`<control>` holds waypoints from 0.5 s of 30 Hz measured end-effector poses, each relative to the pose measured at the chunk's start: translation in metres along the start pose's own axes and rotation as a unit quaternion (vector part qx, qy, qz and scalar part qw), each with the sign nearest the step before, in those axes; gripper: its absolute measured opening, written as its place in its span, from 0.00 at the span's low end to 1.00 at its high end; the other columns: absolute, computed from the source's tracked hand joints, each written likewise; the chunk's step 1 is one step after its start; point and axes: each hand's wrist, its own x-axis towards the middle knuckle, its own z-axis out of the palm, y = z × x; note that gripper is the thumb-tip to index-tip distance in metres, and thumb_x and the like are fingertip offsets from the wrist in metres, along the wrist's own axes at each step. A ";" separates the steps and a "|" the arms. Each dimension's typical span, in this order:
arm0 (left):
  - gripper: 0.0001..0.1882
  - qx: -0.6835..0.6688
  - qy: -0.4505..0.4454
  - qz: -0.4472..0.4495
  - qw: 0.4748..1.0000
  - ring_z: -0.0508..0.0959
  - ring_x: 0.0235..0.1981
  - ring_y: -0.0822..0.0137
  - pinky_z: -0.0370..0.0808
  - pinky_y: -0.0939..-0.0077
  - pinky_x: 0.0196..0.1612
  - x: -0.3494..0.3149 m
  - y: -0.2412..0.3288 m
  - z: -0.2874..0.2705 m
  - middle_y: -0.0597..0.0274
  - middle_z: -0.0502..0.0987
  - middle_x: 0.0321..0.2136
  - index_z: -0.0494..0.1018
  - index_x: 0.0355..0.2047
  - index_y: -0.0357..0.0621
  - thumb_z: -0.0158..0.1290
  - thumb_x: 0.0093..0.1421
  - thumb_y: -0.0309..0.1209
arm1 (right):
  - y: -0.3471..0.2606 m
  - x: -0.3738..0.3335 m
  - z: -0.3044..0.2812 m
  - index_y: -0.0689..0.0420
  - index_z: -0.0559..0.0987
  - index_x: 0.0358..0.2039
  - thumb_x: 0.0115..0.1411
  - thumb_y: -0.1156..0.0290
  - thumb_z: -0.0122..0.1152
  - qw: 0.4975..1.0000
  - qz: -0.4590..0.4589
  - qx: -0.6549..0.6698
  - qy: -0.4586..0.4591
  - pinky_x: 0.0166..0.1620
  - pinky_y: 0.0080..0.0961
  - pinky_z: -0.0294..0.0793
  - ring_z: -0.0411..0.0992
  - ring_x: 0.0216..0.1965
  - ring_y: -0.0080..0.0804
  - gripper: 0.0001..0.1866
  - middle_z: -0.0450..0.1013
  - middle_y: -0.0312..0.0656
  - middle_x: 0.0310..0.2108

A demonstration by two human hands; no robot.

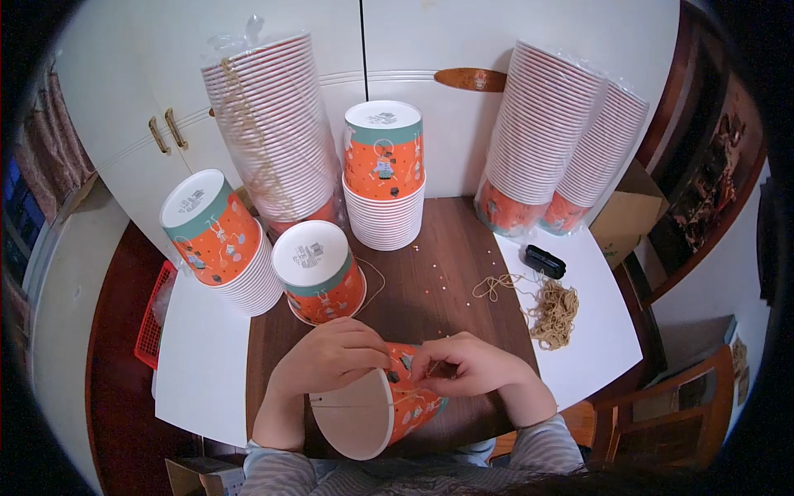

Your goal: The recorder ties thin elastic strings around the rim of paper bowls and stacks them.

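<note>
An orange paper bucket (404, 417) with a white inside lies on its side before me, mouth toward the lower left. A thin tan cord (351, 406) crosses its mouth and runs over the rim onto the outer wall. My left hand (347, 354) is closed at the bucket's upper rim, fingers curled over the edge. On the far side of the wall, my right hand (463, 364) pinches a bit of cord between thumb and forefinger. Its fingertips are partly hidden. Just beyond my left hand stands an upside-down orange bucket (318, 273) with cord trailing behind it.
Nested bucket stacks stand at the left (219, 240), centre (385, 174) and, wrapped in plastic, back left (277, 124) and right (542, 132). A tangled cord heap (554, 314) lies right, beside a black case (543, 261). Tiny beads dot the brown table (447, 248).
</note>
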 end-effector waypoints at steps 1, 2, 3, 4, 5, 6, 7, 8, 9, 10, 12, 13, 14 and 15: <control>0.10 -0.004 0.002 0.001 1.000 0.73 0.34 0.65 0.70 0.73 0.35 0.000 0.000 0.000 0.68 0.73 0.29 0.72 0.27 0.46 0.55 0.40 0.23 | 0.000 0.000 0.000 0.59 0.71 0.32 0.45 0.78 0.54 1.000 0.000 0.000 0.002 0.27 0.21 0.69 0.70 0.24 0.25 0.11 0.71 0.39 0.25; 0.10 -0.003 0.002 0.001 1.000 0.73 0.34 0.65 0.70 0.73 0.35 0.000 0.001 0.000 0.68 0.73 0.29 0.72 0.27 0.46 0.55 0.40 0.23 | -0.001 0.000 0.000 0.59 0.71 0.32 0.45 0.78 0.54 1.000 0.000 0.000 0.001 0.27 0.21 0.69 0.70 0.24 0.25 0.11 0.71 0.39 0.25; 0.10 -0.002 0.000 -0.002 1.000 0.73 0.34 0.65 0.70 0.73 0.35 0.000 0.001 -0.001 0.68 0.73 0.29 0.72 0.27 0.46 0.55 0.40 0.23 | -0.003 0.000 0.000 0.59 0.71 0.32 0.45 0.78 0.54 1.000 0.005 0.003 -0.002 0.28 0.21 0.69 0.70 0.24 0.25 0.11 0.71 0.39 0.25; 0.10 -0.001 -0.003 -0.005 1.000 0.73 0.34 0.65 0.70 0.73 0.35 -0.001 0.002 -0.001 0.68 0.73 0.29 0.72 0.27 0.46 0.55 0.40 0.23 | -0.003 0.000 0.000 0.59 0.71 0.32 0.45 0.78 0.54 1.000 0.011 0.006 -0.006 0.28 0.21 0.69 0.70 0.24 0.25 0.11 0.71 0.39 0.25; 0.10 -0.001 -0.003 -0.005 1.000 0.73 0.34 0.65 0.70 0.73 0.35 -0.001 0.002 -0.001 0.68 0.73 0.29 0.72 0.27 0.46 0.55 0.40 0.23 | -0.003 0.000 0.001 0.59 0.71 0.32 0.45 0.78 0.54 1.000 0.011 0.006 -0.006 0.28 0.21 0.69 0.70 0.24 0.25 0.11 0.71 0.39 0.25; 0.10 -0.003 -0.004 -0.005 1.000 0.73 0.34 0.65 0.70 0.73 0.35 -0.001 0.002 -0.001 0.68 0.73 0.29 0.72 0.27 0.46 0.55 0.40 0.23 | -0.003 0.000 0.001 0.60 0.72 0.31 0.46 0.79 0.55 1.000 0.004 0.006 -0.012 0.28 0.19 0.70 0.71 0.25 0.24 0.09 0.71 0.39 0.26; 0.10 -0.004 -0.006 -0.006 1.000 0.73 0.34 0.65 0.70 0.73 0.35 -0.001 0.002 0.000 0.68 0.73 0.29 0.72 0.27 0.46 0.55 0.40 0.23 | -0.003 0.000 0.002 0.61 0.73 0.30 0.47 0.80 0.56 1.000 -0.003 0.007 -0.019 0.28 0.17 0.70 0.71 0.26 0.22 0.08 0.72 0.38 0.27; 0.10 -0.004 -0.005 -0.006 1.000 0.73 0.34 0.65 0.70 0.73 0.35 -0.001 0.002 0.000 0.68 0.73 0.29 0.72 0.27 0.46 0.55 0.40 0.23 | -0.004 0.000 0.002 0.61 0.73 0.30 0.47 0.80 0.56 1.000 -0.003 0.006 -0.019 0.28 0.17 0.70 0.71 0.26 0.22 0.08 0.72 0.38 0.27; 0.10 -0.005 -0.006 -0.006 1.000 0.73 0.34 0.65 0.70 0.73 0.35 -0.001 0.002 -0.001 0.68 0.73 0.29 0.72 0.27 0.46 0.55 0.40 0.23 | -0.005 0.000 0.002 0.61 0.73 0.30 0.47 0.80 0.56 1.000 -0.005 0.007 -0.024 0.28 0.17 0.70 0.71 0.26 0.22 0.08 0.72 0.38 0.27; 0.10 -0.005 -0.006 -0.006 1.000 0.73 0.34 0.65 0.70 0.72 0.35 -0.001 0.002 -0.001 0.67 0.73 0.29 0.72 0.27 0.46 0.55 0.40 0.23 | -0.006 0.001 0.002 0.61 0.72 0.30 0.47 0.80 0.56 1.000 -0.007 0.008 -0.028 0.28 0.17 0.70 0.71 0.27 0.22 0.08 0.72 0.38 0.27; 0.10 -0.005 -0.006 -0.004 1.000 0.73 0.34 0.65 0.70 0.72 0.35 -0.001 0.002 0.000 0.67 0.73 0.29 0.72 0.27 0.46 0.55 0.40 0.23 | -0.005 0.000 0.002 0.61 0.72 0.30 0.47 0.80 0.56 1.000 -0.008 0.008 -0.024 0.29 0.17 0.70 0.71 0.27 0.22 0.08 0.72 0.38 0.27; 0.10 -0.005 -0.006 -0.003 1.000 0.73 0.34 0.65 0.71 0.72 0.35 0.000 0.002 0.000 0.67 0.73 0.29 0.72 0.26 0.46 0.54 0.40 0.23 | -0.004 0.000 0.003 0.61 0.72 0.30 0.47 0.80 0.56 1.000 -0.010 0.008 -0.019 0.29 0.17 0.70 0.71 0.27 0.23 0.08 0.72 0.38 0.27; 0.10 -0.005 -0.005 -0.003 1.000 0.73 0.34 0.65 0.71 0.72 0.35 0.000 0.002 0.000 0.67 0.73 0.29 0.72 0.26 0.46 0.54 0.40 0.23 | -0.003 0.000 0.003 0.61 0.72 0.30 0.47 0.80 0.56 1.000 -0.010 0.008 -0.020 0.29 0.17 0.70 0.71 0.27 0.23 0.08 0.72 0.38 0.27; 0.10 -0.005 -0.006 0.003 1.000 0.73 0.33 0.64 0.70 0.72 0.35 0.000 0.002 0.000 0.66 0.73 0.29 0.72 0.26 0.45 0.55 0.40 0.23 | -0.003 0.000 0.003 0.61 0.72 0.30 0.47 0.80 0.56 1.000 -0.009 0.009 -0.018 0.29 0.17 0.70 0.72 0.27 0.23 0.08 0.72 0.38 0.27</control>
